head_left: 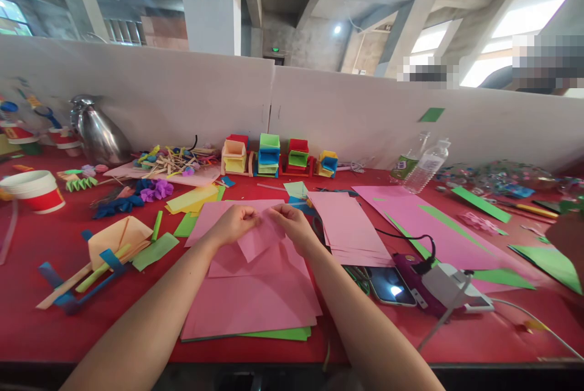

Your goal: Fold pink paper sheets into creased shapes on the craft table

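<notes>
Between my two hands is a small pink paper [259, 239], held up by its upper edges with one corner pointing down. My left hand [235, 224] pinches it on the left side, and my right hand [292, 225] pinches it on the right. Directly beneath lies another pink piece [246, 266], on top of a stack of larger pink sheets [250, 309]. Green paper [287, 334] sticks out under the stack's front edge. To the right of my hands rests a second pile of pink sheets [351, 227].
Folded paper boxes [269, 157] stand along the white partition [182, 93]. A paper model [114, 251] and cup [36, 191] are at left; a phone [392, 286], power strip [417, 287] and bottles [426, 166] at right. Part of another person's hand [568, 242] shows at the right edge.
</notes>
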A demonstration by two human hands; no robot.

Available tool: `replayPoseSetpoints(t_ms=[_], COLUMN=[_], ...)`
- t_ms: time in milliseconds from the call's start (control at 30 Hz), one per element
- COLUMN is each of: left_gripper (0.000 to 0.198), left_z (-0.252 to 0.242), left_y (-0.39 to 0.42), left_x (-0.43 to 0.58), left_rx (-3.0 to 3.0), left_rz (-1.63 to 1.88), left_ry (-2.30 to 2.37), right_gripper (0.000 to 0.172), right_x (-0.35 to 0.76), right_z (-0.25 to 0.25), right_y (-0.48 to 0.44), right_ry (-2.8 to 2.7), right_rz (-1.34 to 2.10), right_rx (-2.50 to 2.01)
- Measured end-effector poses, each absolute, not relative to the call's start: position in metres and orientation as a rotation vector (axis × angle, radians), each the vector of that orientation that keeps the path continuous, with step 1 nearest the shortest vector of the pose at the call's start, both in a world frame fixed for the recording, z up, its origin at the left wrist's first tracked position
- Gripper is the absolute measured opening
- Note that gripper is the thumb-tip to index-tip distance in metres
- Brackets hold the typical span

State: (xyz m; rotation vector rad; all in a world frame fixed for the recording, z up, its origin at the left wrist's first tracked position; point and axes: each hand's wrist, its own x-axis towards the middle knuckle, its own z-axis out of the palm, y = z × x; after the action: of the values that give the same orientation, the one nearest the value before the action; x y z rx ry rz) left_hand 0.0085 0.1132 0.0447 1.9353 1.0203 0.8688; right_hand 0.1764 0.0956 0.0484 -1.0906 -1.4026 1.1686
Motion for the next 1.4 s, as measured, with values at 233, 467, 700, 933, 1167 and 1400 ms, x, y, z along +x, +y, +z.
replayPoseSetpoints(t_ms=[233,467,700,933,1167,1400], left_gripper=[0.034,0.040,0.041,0.042,0.039,0.042], left_z=[0.043,0.034,0.030,0.023,0.025,0.025], left_y=[0.114,0.120,0.124,0.133,0.132,0.134], left_x=[0.013,0.011,0.010,0.004,0.000,-0.003], left_rx=[1.910,1.874,1.796,1.782,1.792,1.826], left_rz=[1.005,0.871,0.913,0.919,0.892,0.945], left_ry=[1.051,0.995,1.026,1.033,1.050,1.067], right_gripper=[0.032,0.029,0.028,0.033,0.027,0.031], right_x=[0.183,0.184,0.186,0.190,0.193,0.201], right_z=[0.040,0.039,0.041,0.036,0.031,0.033], right_y=[0.102,0.101,0.102,0.107,0.106,0.107], right_ry=[-1.403,-1.488,-1.492,-1.462,-1.460,-1.483], right_rz=[1.281,1.231,1.236,1.279,1.423,1.479], right_rx=[-1.138,-1.169,-1.245,-1.244,-1.238,-1.250])
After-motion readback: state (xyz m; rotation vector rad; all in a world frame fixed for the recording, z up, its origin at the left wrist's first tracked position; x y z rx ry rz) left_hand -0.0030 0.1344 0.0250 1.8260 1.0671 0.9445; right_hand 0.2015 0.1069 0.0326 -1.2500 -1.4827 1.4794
